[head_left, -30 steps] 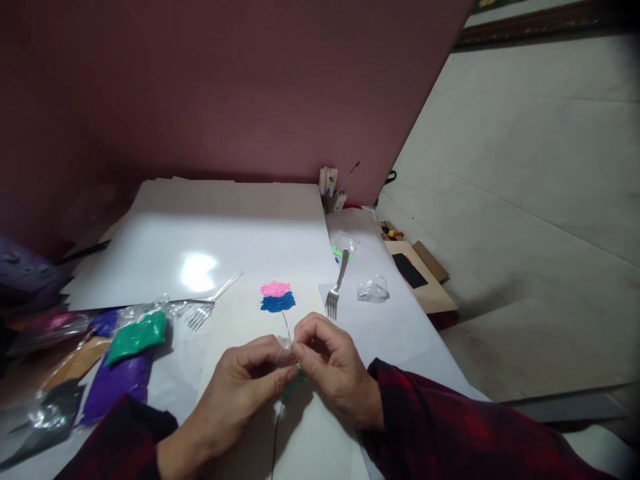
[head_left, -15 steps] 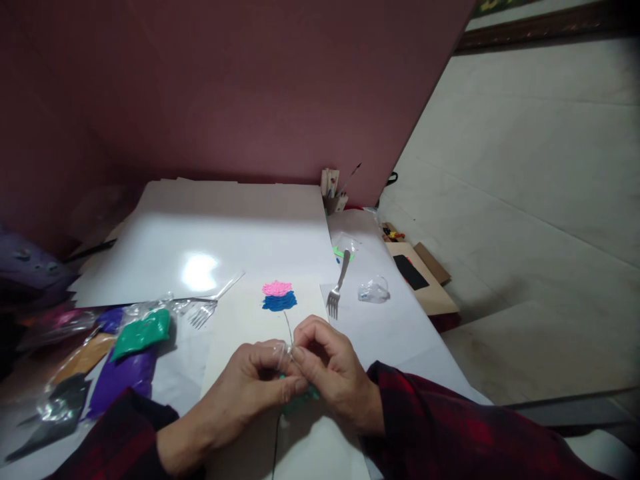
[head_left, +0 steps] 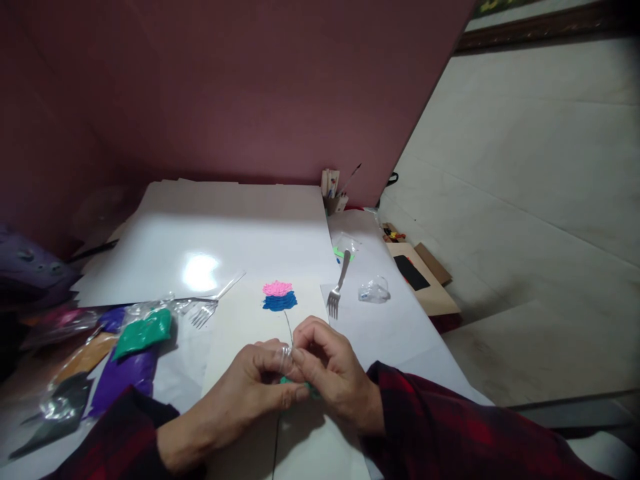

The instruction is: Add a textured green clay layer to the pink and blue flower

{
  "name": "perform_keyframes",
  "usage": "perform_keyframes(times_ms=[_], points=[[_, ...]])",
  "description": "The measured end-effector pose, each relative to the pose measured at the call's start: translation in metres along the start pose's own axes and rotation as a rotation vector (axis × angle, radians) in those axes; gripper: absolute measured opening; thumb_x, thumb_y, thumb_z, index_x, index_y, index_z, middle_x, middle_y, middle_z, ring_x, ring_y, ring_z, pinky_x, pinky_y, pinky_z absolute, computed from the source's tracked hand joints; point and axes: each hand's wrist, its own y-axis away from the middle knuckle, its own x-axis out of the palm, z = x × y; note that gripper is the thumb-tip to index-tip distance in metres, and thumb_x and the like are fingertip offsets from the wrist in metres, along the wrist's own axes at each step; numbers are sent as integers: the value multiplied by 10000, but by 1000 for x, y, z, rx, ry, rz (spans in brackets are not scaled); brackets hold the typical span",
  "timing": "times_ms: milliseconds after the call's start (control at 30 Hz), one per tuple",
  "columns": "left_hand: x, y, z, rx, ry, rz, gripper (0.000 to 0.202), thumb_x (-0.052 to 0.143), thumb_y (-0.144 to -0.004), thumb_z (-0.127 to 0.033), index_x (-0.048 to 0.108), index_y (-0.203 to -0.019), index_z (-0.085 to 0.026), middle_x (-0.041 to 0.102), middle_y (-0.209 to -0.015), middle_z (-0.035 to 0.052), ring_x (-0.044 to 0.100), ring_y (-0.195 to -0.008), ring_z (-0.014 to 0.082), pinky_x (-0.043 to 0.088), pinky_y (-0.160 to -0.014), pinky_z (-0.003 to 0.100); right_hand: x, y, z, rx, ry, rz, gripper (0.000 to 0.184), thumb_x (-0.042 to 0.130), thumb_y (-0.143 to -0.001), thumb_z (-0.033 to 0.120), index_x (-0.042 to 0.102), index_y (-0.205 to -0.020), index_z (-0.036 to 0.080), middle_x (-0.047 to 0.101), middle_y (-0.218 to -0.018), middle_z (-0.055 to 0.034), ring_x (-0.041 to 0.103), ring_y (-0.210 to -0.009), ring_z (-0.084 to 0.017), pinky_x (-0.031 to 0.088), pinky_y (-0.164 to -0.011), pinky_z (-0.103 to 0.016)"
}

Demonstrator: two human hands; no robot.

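Over a sheet of off-white paper, my left hand and my right hand meet, fingers pinched around a small clear plastic bag. Something green, like modelling clay, shows under the fingers; most of it is hidden. Just beyond the hands, the paper bears a textured pink patch above a dark blue one. A thin drawn line runs down from the blue patch and passes beneath the hands.
One metal fork lies right of the paper, another fork left. Crumpled clear plastic sits farther right. Packets, including a green one and a purple one, crowd the left. A large white board lies behind.
The plastic between my fingers has bunched and shifted slightly, and less green shows below. Both hands stay in nearly the same place.
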Motion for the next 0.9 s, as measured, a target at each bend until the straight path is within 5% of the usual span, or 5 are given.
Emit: perform_keyframes(times_ms=[433,700,900], points=[[0,7,0,38,-163,-21,237,532,-869,-354,625,-742,-177,572,-791,35,498,-781,171,406,-709,291,-1,-3,-5,57,-112,-6,124,543,-889,267,522,-803,180,490,-785,-3,470,-684,-120,399,-621,-269],[-4,8,-1,43,-46,-324,327,572,-852,-367,510,-601,-168,473,-660,-13,451,-630,116,372,-596,242,-1,-2,-7,180,-153,24,327,535,-887,480,577,-1012,181,570,-813,-26,464,-642,-110,393,-603,-266],[-2,6,4,6,67,-429,330,607,-831,-385,503,-607,-167,467,-627,-23,429,-628,114,366,-594,235,3,-1,-9,163,-111,75,273,610,-848,430,574,-835,159,533,-705,-3,427,-606,-108,373,-576,-264]])
